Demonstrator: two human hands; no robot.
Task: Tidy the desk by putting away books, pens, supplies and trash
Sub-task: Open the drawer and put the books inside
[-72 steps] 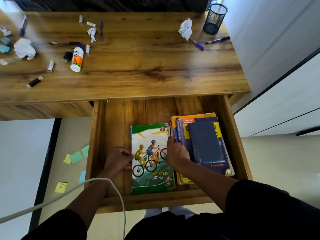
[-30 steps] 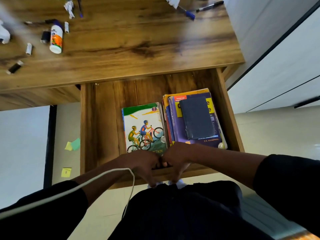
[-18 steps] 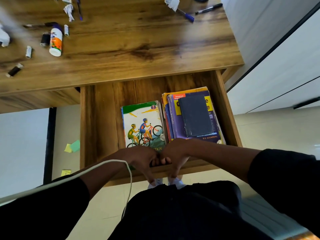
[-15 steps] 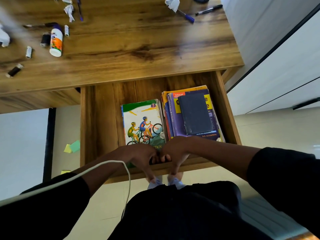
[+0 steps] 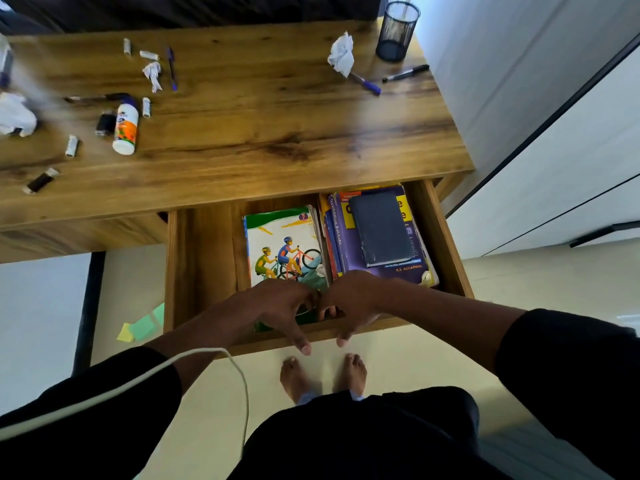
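Observation:
The desk drawer (image 5: 172, 271) stands partly open under the wooden desk (image 5: 277, 133). Inside lie a Mountain Biking book (image 5: 280, 242) and, to its right, a stack topped by a purple book (image 5: 346, 251) with a dark blue notebook (image 5: 381, 230) on it. My left hand (image 5: 280, 308) and my right hand (image 5: 355, 304) sit side by side on the drawer's front edge. Their fingers curl over it into the drawer and the thumbs point down outside. On the desk lie a glue bottle (image 5: 126, 128), a blue pen (image 5: 367, 85), a black pen (image 5: 405, 73) and crumpled paper (image 5: 341, 55).
A black mesh pen cup (image 5: 398, 31) stands at the desk's back right corner. More crumpled paper (image 5: 15, 114), another pen (image 5: 171, 69) and small caps lie at the left. Sticky notes (image 5: 143, 323) lie on the floor. A white cabinet (image 5: 554, 168) is to the right.
My hands left the books and took hold of the drawer's front edge. The drawer has slid partly in under the desk, covering the books' far ends.

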